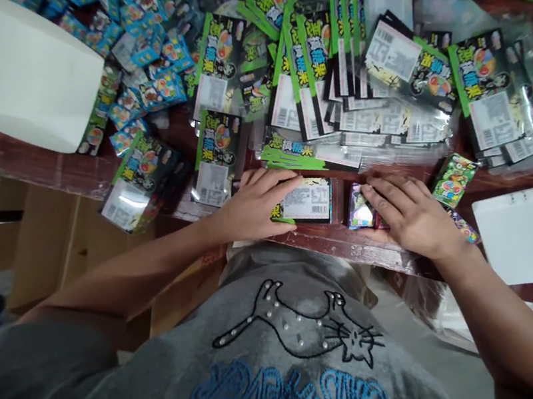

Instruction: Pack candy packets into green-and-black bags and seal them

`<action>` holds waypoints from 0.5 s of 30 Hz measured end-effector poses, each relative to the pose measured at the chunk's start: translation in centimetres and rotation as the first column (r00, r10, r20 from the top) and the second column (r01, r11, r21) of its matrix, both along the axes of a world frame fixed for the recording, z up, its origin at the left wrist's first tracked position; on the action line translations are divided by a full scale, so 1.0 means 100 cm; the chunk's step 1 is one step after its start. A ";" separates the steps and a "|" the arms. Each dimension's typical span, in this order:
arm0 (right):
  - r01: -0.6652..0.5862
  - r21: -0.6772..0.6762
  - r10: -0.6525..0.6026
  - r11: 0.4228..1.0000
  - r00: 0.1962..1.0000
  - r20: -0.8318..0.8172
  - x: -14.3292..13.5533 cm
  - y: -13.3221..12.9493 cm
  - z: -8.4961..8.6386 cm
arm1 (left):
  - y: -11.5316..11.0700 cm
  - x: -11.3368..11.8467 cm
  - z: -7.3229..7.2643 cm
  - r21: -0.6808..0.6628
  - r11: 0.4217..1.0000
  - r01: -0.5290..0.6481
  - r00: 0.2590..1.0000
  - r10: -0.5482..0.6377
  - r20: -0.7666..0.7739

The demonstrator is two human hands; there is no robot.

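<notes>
My left hand [261, 200] rests at the table's front edge, fingers curled over a flat printed plastic bag [314, 200] with a green-and-black design and a white label. Its thumb lies along the bag's near side, its index finger along the far side. To the right, my right hand [403, 211] grips a small purple candy box [361, 209], fingers over the top and thumb on the near side. A narrow gap separates this box from the bag's right end. Beyond my right hand stands a green candy box [454, 180]; a purple box [465, 227] lies partly behind my wrist.
Several printed bags [313, 65] lie piled along the back, with more bags [501, 105] at right. A heap of small blue boxes [137, 24] fills the back left beside a white tray [28, 71]. A white carton piece [527, 234] lies at right. One bag [137, 182] overhangs the front edge.
</notes>
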State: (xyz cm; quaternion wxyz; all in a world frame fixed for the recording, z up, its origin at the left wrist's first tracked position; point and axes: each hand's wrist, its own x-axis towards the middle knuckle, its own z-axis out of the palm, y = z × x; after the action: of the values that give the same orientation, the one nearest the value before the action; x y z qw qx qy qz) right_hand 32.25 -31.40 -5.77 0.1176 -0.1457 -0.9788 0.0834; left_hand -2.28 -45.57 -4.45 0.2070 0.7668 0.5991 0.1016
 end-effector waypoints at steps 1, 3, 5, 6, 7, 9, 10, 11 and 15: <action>-0.025 0.001 0.025 1.000 0.999 -0.026 -0.002 -0.002 0.002 | 0.000 -0.002 0.000 -0.002 1.000 0.021 1.000 -0.021 0.008; -0.071 0.004 0.071 0.997 0.995 -0.071 -0.006 -0.006 0.004 | 0.000 -0.004 0.001 0.008 0.996 0.090 0.995 -0.090 0.035; -0.087 -0.003 0.086 0.996 0.992 -0.097 -0.012 -0.008 0.002 | 0.000 -0.003 0.002 0.031 0.987 0.158 0.985 -0.160 0.062; -0.080 -0.012 0.078 0.997 0.992 -0.100 -0.015 -0.009 0.001 | 0.000 -0.001 0.002 0.043 0.983 0.177 0.981 -0.180 0.071; -0.067 -0.025 0.064 0.997 0.993 -0.094 -0.019 -0.010 -0.001 | 0.000 0.001 0.002 0.052 0.982 0.180 0.980 -0.183 0.074; -0.040 -0.057 0.036 0.998 0.997 -0.068 -0.025 -0.013 -0.005 | 0.000 0.008 0.001 0.063 0.987 0.149 0.987 -0.153 0.052; -0.029 -0.074 0.025 0.997 0.998 -0.056 -0.027 -0.015 -0.007 | 0.001 0.011 0.000 0.066 0.990 0.128 0.991 -0.130 0.032; -0.020 -0.094 0.016 0.995 0.999 -0.045 -0.028 -0.017 -0.008 | 0.001 0.013 -0.002 0.064 0.992 0.108 0.994 -0.109 0.011; -0.003 -0.221 -0.002 0.975 1.000 -0.022 -0.014 -0.021 -0.003 | 0.002 0.016 -0.005 0.032 0.997 0.072 0.997 -0.071 -0.031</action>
State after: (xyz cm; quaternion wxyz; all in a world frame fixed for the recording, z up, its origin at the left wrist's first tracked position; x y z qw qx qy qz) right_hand 30.87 -33.48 -6.02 0.1116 -0.1568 -0.9620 0.1936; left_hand -0.70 -45.39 -5.00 0.1889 0.7926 0.5723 0.0927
